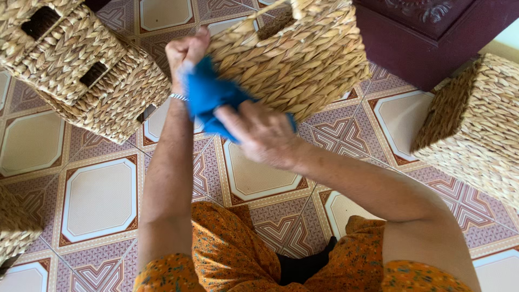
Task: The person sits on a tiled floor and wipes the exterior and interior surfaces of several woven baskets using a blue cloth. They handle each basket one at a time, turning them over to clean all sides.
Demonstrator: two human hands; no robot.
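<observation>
1. Head view, the held thing: we have a square basket of woven pale straw point(292, 59) lifted off the floor at about twelve o'clock, tilted, with a cut-out handle slot showing near its top rim.
2. Head view, left hand point(186, 54): it sits at about eleven o'clock against the basket's left edge, fingers curled together into a fist. Whether it grips the rim itself or a corner of the cloth, we cannot tell. A thin silver bangle point(178, 97) circles the wrist.
3. Head view, right hand point(259, 132): just above centre, it is closed around a bunched bright blue cloth point(208, 97), which presses on the basket's lower left corner.
4. Doing it well, in our judgement: we brace the basket firmly with the left hand so it does not swing, and we rub along the weave rather than across it, so the cloth does not snag on loose straw ends.
5. We would also turn the basket face by face, keeping the cloth folded to a clean side.
6. Head view, surroundings: two stacked woven baskets point(81, 65) lie at ten o'clock, another large woven basket point(476, 130) at three o'clock, a dark maroon wooden cabinet point(432, 32) at one o'clock, all on the patterned tile floor point(97, 200).
</observation>
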